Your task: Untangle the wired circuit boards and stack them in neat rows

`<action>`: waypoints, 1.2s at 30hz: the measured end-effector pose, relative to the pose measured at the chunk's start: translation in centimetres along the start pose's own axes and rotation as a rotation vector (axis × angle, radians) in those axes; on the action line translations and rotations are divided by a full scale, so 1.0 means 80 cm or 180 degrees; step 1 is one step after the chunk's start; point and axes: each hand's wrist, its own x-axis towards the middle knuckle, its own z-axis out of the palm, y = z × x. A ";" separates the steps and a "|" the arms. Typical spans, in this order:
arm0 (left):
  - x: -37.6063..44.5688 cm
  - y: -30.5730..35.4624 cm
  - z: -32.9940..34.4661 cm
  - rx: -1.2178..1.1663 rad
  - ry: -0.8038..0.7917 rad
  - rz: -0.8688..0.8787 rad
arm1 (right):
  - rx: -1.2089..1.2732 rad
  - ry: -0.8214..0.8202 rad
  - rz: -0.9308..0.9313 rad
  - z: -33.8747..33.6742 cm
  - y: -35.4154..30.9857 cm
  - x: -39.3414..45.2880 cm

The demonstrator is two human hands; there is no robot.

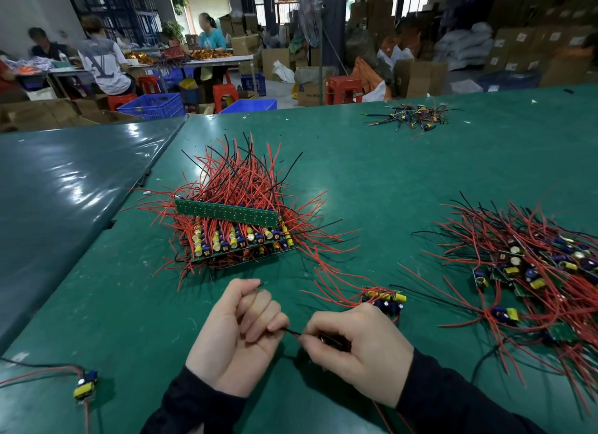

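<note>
1. My left hand [241, 333] lies palm-up on the green mat-covered bench [372, 161], fingers curled around a thin black wire [293, 331] whose tip pokes out past my knuckles.
2. My right hand [356, 346] is closed knuckles-up over a small circuit board [333, 339], mostly hidden under my fingers; the black wire runs from it across to my left hand.
3. Just beyond my right hand sits a small cluster of boards with yellow and blue parts [386, 299], its red wires trailing toward the stack.
4. Straight ahead stands the neat stack of green circuit boards in rows [239, 236], one long green strip [226, 210] lying across its top, red and black wires bristling out on every side.
5. To my right sprawls the tangled heap of wired boards [530, 271], its loose red wires reaching near my right sleeve.
6. Near my left sleeve lies a single board with a yellow part [85, 385], well apart from the rest.
7. At the far side of the bench lies a small scatter of wire offcuts [411, 116].
8. A darker glossy sheet [64, 181] covers the bench to the left.
9. Beyond the bench are blue plastic crates [155, 105], red stools [343, 89], cardboard boxes [420, 77] and people seated at another table [210, 61].
</note>
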 end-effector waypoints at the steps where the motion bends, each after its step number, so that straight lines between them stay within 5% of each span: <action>1: 0.000 0.000 0.000 -0.0013 0.0014 -0.0011 | -0.0002 -0.0008 0.0011 0.000 0.000 0.000; 7: 0.001 0.004 -0.005 0.0020 0.0087 -0.0027 | 0.0047 -0.0099 0.0105 0.001 -0.004 -0.001; 13: 0.007 0.013 -0.008 0.0043 0.0318 0.0223 | 0.2140 -0.0570 0.0883 -0.003 -0.010 0.004; 22: 0.005 0.015 -0.010 0.1144 0.0561 0.1044 | 0.2978 -0.1066 0.0997 -0.008 -0.010 0.007; 31: 0.009 0.004 -0.015 0.2666 0.0984 0.2582 | 0.2812 -0.1136 0.0903 -0.009 -0.011 0.006; 36: 0.012 0.008 -0.016 0.2257 0.0894 0.2456 | 0.2738 -0.1098 0.1012 -0.010 -0.010 0.007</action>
